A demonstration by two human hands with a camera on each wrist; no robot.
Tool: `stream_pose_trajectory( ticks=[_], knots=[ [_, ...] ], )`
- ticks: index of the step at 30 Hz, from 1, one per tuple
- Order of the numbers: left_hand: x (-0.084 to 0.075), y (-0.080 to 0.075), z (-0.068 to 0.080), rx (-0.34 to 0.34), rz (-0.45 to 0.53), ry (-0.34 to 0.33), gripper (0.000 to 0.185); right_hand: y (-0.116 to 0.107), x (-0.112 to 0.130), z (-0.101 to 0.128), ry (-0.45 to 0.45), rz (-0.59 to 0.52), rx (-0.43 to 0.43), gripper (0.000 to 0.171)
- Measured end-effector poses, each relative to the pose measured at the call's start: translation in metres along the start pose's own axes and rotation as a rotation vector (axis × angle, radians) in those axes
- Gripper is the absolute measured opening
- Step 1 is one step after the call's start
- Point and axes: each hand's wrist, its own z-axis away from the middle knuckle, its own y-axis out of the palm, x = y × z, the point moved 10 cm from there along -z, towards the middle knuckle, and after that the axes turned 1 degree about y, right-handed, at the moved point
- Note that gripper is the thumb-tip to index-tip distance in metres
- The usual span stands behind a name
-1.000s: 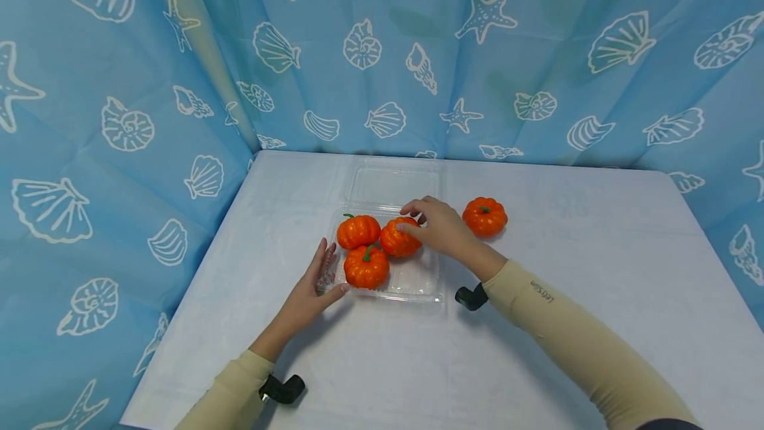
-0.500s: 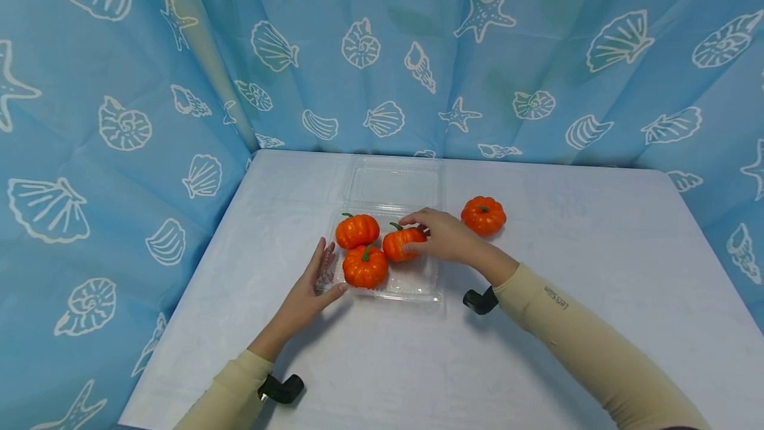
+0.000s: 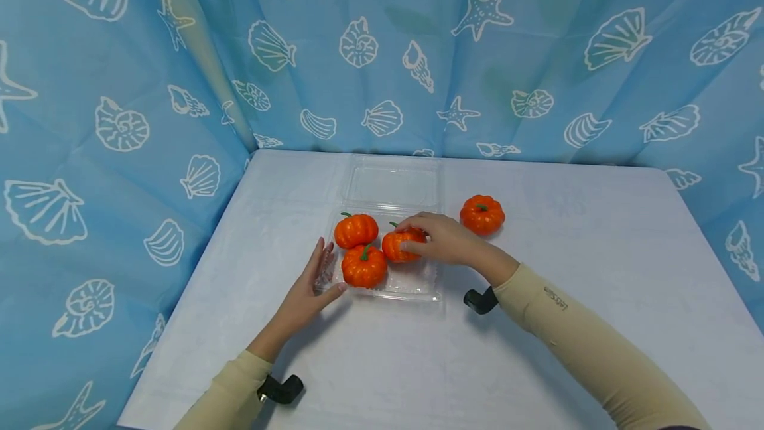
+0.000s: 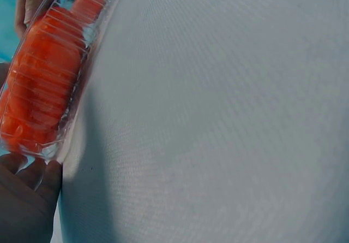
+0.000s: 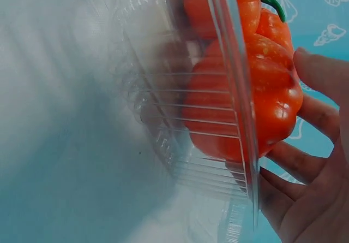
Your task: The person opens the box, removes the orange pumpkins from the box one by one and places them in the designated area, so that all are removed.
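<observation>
Orange pumpkin (image 3: 394, 247) pinched by half-curled right hand (image 3: 443, 237), over clear box (image 3: 412, 296); left hand (image 3: 301, 300) spread, touching box.

Your right hand (image 3: 444, 239) curls in a grip while your left hand (image 3: 303, 300) lies spread.
Your left forearm (image 3: 229, 393) slants in from the lower left of the head view, tan sleeve ending just short of a bare wrist (image 3: 268, 344); from there your left fingers (image 3: 315, 262) reach forward, nearly straight, and your left thumb (image 3: 333, 294) stands well away from them in a wide V. Your right forearm (image 3: 587, 350) comes from the lower right, showing more length, and angles forward and leftward. That hand sits a little farther out, back toward the head camera, right fingers (image 5: 300, 161) curved opposite your right thumb (image 5: 322, 75). Your hands are near each other but apart.
</observation>
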Motion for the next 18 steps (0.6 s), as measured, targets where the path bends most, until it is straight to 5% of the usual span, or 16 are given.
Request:
stream_pose_trajectory(
  ticks=[18],
  knots=[
    [0.0005,-0.0006,-0.0007,-0.003,-0.02,-0.004,0.1,0.0014,0.0032,-0.0023,0.008,0.002,0.012,0.035]
  ],
)
